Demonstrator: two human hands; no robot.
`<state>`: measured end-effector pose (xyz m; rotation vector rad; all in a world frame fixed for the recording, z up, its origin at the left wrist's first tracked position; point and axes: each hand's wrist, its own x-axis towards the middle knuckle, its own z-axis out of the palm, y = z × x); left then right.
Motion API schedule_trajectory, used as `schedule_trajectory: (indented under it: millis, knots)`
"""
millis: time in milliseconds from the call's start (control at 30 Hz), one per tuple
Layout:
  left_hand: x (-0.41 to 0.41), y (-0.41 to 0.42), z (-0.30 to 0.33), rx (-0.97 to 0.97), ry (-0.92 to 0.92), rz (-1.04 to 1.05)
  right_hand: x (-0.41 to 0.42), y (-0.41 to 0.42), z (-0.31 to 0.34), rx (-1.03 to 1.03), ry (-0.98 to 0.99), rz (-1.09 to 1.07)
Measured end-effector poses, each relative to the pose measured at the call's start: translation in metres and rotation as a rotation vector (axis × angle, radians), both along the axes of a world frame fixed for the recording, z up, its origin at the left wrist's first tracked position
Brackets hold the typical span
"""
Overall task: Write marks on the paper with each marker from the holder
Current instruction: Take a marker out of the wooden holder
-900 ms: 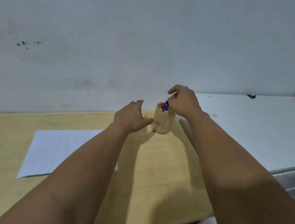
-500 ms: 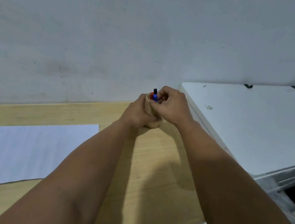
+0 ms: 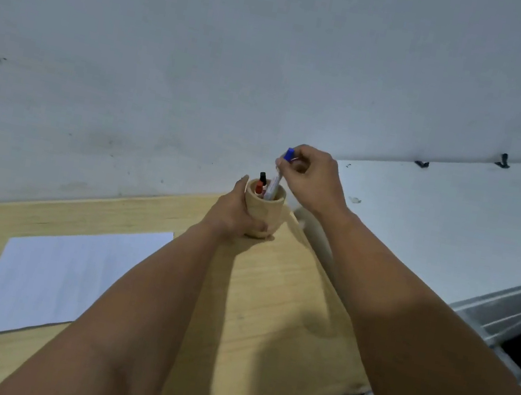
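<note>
A round wooden holder [image 3: 265,212] stands near the far right corner of the wooden table [image 3: 268,303]. My left hand [image 3: 231,215] wraps around its left side and base. My right hand [image 3: 311,180] pinches a blue-capped marker [image 3: 278,174] by its top; the marker is raised, with its lower end still inside the holder. A red marker [image 3: 259,187] and a black-capped marker [image 3: 263,177] stay in the holder. A white sheet of paper [image 3: 64,274] lies flat on the table to the left, with no marks that I can make out.
A plain grey wall [image 3: 276,61] rises right behind the table. To the right sits a white surface [image 3: 456,225] at about table height, with small black clips at its far edge. The table's right edge drops off beside my right forearm.
My right hand has lifted the blue-capped marker partly out of the holder. My left hand has slid lower around the holder, so its rim and the other markers show.
</note>
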<state>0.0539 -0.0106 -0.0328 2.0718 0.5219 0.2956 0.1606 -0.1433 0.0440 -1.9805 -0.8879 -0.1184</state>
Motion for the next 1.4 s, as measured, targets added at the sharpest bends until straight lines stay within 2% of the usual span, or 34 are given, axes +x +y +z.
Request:
schedule_trajectory:
  millis: [100,167,267,367,467,633,767,967,1100,1233,1300,1400]
  knots:
    - [-0.019,0.003,0.021,0.092,0.092,0.015,-0.001,-0.002,0.032,0.135,0.007,-0.029]
    - [-0.036,0.009,0.038,0.178,0.081,0.069,-0.009,0.001,0.053,0.247,0.037,-0.004]
    - [-0.069,0.022,0.065,0.229,0.011,0.168,-0.039,0.01,0.074,0.34,0.254,0.167]
    - [-0.108,0.032,0.093,0.257,-0.078,0.257,-0.083,0.021,0.072,0.256,0.474,0.284]
    - [-0.151,0.042,0.109,0.278,-0.122,0.339,-0.125,0.036,0.06,0.08,0.56,0.356]
    - [-0.219,0.051,0.118,0.172,-0.177,0.422,-0.184,0.051,0.05,-0.126,0.478,0.569]
    - [-0.267,0.058,0.119,0.187,-0.113,0.438,-0.225,0.072,0.043,-0.154,0.582,0.703]
    - [-0.317,0.084,0.12,0.211,-0.025,0.402,-0.266,0.1,0.032,-0.142,0.568,0.795]
    - [-0.324,0.096,0.118,0.271,0.0,0.419,-0.277,0.114,0.026,-0.108,0.567,0.812]
    - [-0.349,0.123,0.11,0.368,-0.033,0.612,-0.255,0.111,0.01,-0.191,0.512,0.703]
    - [-0.368,0.141,0.1,0.519,0.049,0.666,-0.238,0.108,0.002,-0.16,0.545,0.605]
    - [-0.372,0.151,0.071,0.764,0.29,0.658,-0.227,0.111,-0.003,-0.061,0.685,0.492]
